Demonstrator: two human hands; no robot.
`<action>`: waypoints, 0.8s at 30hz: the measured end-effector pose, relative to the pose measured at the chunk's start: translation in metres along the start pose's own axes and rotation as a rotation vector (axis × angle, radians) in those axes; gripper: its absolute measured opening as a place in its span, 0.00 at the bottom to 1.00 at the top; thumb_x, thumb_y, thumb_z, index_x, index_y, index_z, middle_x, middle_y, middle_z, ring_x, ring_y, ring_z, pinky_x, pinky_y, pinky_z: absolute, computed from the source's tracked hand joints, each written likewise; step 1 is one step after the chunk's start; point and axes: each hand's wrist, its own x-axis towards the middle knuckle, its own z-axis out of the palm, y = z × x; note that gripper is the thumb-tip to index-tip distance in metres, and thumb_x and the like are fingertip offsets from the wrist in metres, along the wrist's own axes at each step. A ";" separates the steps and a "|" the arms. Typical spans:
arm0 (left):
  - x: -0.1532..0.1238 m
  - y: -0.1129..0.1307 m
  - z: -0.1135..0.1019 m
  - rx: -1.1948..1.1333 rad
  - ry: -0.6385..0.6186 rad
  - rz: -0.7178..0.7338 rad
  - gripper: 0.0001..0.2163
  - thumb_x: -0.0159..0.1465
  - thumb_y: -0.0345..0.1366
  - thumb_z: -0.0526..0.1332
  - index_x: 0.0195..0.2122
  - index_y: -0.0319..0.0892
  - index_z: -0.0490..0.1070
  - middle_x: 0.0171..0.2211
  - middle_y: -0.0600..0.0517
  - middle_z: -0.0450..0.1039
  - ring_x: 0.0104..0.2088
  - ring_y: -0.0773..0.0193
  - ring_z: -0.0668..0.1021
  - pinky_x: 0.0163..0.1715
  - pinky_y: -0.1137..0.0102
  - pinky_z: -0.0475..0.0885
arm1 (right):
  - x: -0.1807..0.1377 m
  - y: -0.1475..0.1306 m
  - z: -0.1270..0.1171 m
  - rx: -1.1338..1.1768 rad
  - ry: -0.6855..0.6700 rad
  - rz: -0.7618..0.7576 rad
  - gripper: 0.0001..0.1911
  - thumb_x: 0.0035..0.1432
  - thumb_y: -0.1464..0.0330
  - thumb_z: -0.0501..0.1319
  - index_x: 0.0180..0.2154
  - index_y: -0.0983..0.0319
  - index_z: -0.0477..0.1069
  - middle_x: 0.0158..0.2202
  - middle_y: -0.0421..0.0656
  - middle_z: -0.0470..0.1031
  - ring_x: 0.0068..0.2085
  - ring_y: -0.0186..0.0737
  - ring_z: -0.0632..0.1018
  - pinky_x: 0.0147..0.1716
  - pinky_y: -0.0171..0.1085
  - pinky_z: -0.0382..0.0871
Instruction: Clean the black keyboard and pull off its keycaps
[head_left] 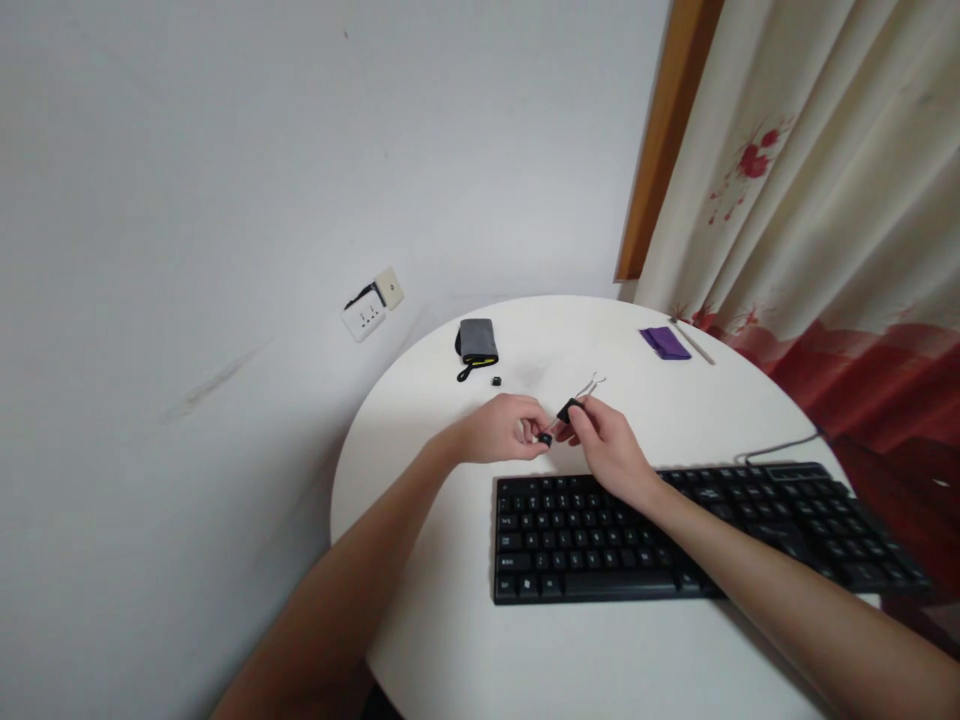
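The left arm [375, 560] is slanting in from seven o'clock, its hand [504, 428] pointing toward two, thumb and fingertips pinching, other fingers curling inward. The right arm [780, 595] is slanting in from four o'clock, its hand [606, 440] pointing toward ten, thumb pressing against bent fingers. Both hands' fingertips are meeting closely near the middle.

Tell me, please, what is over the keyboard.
The right forearm crosses above part of the keyboard. Keys directly behind it are covered from view, and whether it touches any of them cannot be told.
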 end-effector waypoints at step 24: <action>0.013 -0.014 0.040 0.340 0.273 0.197 0.09 0.68 0.35 0.60 0.48 0.46 0.75 0.51 0.47 0.70 0.53 0.59 0.73 0.54 0.64 0.70 | 0.010 0.011 -0.011 -0.086 0.100 0.059 0.14 0.68 0.58 0.50 0.36 0.60 0.65 0.25 0.42 0.77 0.27 0.40 0.80 0.28 0.37 0.70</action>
